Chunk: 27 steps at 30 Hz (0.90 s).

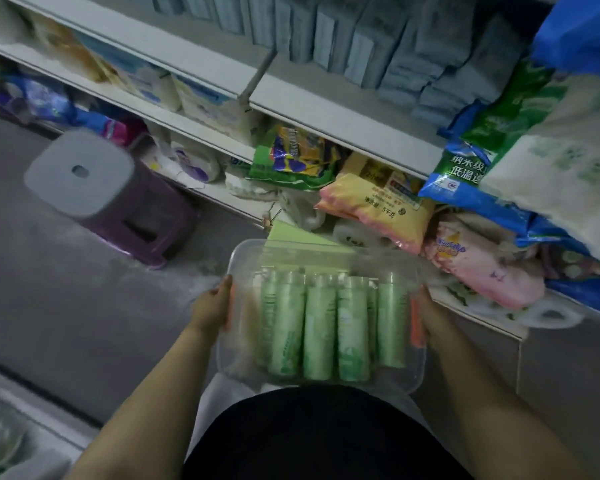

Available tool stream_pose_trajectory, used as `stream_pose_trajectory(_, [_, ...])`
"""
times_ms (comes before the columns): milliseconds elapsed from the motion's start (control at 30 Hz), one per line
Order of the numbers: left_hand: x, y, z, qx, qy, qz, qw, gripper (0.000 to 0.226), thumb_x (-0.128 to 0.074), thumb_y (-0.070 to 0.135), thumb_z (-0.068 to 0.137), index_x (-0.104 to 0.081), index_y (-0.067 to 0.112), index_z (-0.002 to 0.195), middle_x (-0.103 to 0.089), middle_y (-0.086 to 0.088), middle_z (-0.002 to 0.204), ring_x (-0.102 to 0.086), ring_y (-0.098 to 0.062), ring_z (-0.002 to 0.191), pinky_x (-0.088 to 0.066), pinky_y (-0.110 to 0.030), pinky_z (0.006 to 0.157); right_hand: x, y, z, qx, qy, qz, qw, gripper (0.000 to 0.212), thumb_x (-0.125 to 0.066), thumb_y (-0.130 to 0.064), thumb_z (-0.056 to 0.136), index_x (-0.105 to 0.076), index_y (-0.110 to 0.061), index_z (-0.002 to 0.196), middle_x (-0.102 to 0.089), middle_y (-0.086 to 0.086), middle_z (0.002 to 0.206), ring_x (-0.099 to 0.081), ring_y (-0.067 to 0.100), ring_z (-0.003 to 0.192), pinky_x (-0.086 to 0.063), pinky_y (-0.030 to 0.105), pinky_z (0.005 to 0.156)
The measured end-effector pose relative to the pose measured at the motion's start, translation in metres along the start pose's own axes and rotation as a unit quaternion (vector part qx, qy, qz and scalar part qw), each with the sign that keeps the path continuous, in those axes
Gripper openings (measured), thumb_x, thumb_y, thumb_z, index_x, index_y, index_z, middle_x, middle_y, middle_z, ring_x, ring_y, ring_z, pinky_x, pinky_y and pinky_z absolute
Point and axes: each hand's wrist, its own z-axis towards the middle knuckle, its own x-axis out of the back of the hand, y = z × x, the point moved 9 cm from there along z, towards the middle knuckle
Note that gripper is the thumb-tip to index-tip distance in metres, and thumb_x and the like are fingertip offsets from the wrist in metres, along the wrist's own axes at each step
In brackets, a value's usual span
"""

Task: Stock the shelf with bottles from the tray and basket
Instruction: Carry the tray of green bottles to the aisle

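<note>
Both hands, left (211, 308) and right (430, 315), grip the clear tray's (238, 261) side edges in front of the shelf (343, 119). Green bottles (321, 337) lie in a row inside. It's all blurry, so labels are unreadable and the fingers are mostly hidden behind the plastic.

Bags (378, 202) crowd the bottom shelf (219, 197) and spill over its front edge, blocking any reach in there. To the left of the tray (246, 258), the floor (84, 306) lies open as far as the purple stool (94, 188).

place: shop aisle | evidence: white tiered shelves (201, 69) across the upper frame, packed with bagged goods (378, 199) | grey floor (66, 289) at left | purple stool (118, 202) at left
</note>
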Motion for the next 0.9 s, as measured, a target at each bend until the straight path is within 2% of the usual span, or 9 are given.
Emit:
stream_pose_trajectory(67, [0.007,0.019,0.021,-0.017,-0.006,0.035,0.999,0.057,-0.044,0.057,0.095,-0.066,0.005,0.086,-0.065,-0.021,0.096,-0.06,-0.028,0.078,-0.05,-0.035,0.077,-0.011,0.007,0.003,-0.004,0.017,0.007,1.0,0.063,-0.041,-0.059,0.095,-0.061,-0.002,0.113,-0.063,0.021,0.097,-0.058,0.025,0.076,-0.046,0.028,0.053])
stream_pose_trajectory(167, [0.011,0.047,0.052,-0.027,-0.011,0.068,0.997,0.06,-0.047,0.058,0.094,-0.067,0.002,0.101,-0.064,-0.022,0.104,-0.063,-0.031,0.09,-0.051,-0.037,0.083,-0.025,0.01,0.01,-0.027,0.052,0.044,0.997,0.051,-0.037,-0.04,0.103,-0.054,0.002,0.127,-0.056,0.027,0.123,-0.056,0.03,0.105,-0.042,0.027,0.064])
stream_pose_trajectory(333, [0.01,0.076,0.097,-0.038,-0.013,0.095,0.995,0.064,-0.046,0.058,0.094,-0.066,-0.003,0.101,-0.064,-0.023,0.099,-0.064,-0.034,0.087,-0.053,-0.041,0.083,-0.049,0.024,0.061,-0.036,0.047,0.042,0.997,0.098,-0.033,-0.098,0.063,-0.07,-0.016,0.102,-0.069,0.015,0.1,-0.066,0.029,0.088,-0.055,0.041,0.079])
stream_pose_trajectory(433, [0.005,0.089,0.122,-0.047,-0.002,0.099,0.994,0.061,-0.046,0.055,0.096,-0.066,-0.003,0.094,-0.065,-0.027,0.1,-0.062,-0.034,0.083,-0.051,-0.04,0.079,-0.06,0.023,0.09,-0.045,0.048,0.031,0.997,0.087,-0.029,-0.097,0.064,-0.066,-0.022,0.086,-0.066,0.01,0.088,-0.065,0.028,0.084,-0.055,0.039,0.076])
stream_pose_trajectory(533, [-0.01,0.098,0.151,-0.038,0.004,0.11,0.993,0.064,-0.046,0.055,0.095,-0.067,-0.005,0.105,-0.064,-0.026,0.104,-0.063,-0.037,0.094,-0.051,-0.039,0.084,-0.068,0.021,0.127,-0.034,0.049,0.045,0.997,0.073,-0.032,-0.091,0.07,-0.06,-0.025,0.081,-0.064,0.005,0.086,-0.063,0.026,0.083,-0.055,0.041,0.08])
stream_pose_trajectory(667, [-0.025,0.111,0.165,-0.058,0.007,0.12,0.991,0.063,-0.044,0.051,0.098,-0.067,-0.008,0.098,-0.064,-0.027,0.096,-0.062,-0.04,0.099,-0.048,-0.043,0.091,-0.047,0.044,0.212,-0.039,0.069,0.04,0.996,0.112,-0.026,-0.11,0.032,-0.067,-0.024,0.091,-0.069,0.008,0.1,-0.068,0.029,0.089,-0.055,0.05,0.085])
stream_pose_trajectory(767, [-0.024,0.113,0.168,-0.055,0.012,0.081,0.995,0.052,-0.046,0.049,0.098,-0.064,0.0,0.094,-0.059,-0.018,0.091,-0.06,-0.035,0.094,-0.048,-0.041,0.088,-0.059,0.003,0.167,-0.024,0.044,0.043,0.998,0.109,-0.031,-0.106,0.043,-0.067,-0.02,0.1,-0.069,0.008,0.096,-0.068,0.026,0.081,-0.056,0.036,0.068])
stream_pose_trajectory(833, [-0.024,0.109,0.166,-0.043,-0.008,0.068,0.997,0.047,-0.049,0.046,0.097,-0.062,0.001,0.101,-0.06,-0.018,0.098,-0.061,-0.035,0.097,-0.048,-0.042,0.088,-0.072,-0.029,0.112,-0.013,0.016,0.024,0.999,0.078,-0.041,-0.087,0.074,-0.063,-0.019,0.105,-0.066,0.008,0.102,-0.062,0.022,0.078,-0.048,0.029,0.063])
stream_pose_trajectory(900, [-0.024,0.109,0.154,-0.046,-0.026,0.067,0.996,0.048,-0.053,0.041,0.097,-0.06,-0.003,0.113,-0.061,-0.023,0.108,-0.06,-0.034,0.097,-0.047,-0.04,0.083,-0.078,-0.04,0.085,-0.002,-0.007,0.029,1.0,0.05,-0.048,-0.06,0.093,-0.058,-0.015,0.113,-0.062,0.007,0.114,-0.06,0.023,0.091,-0.044,0.032,0.074])
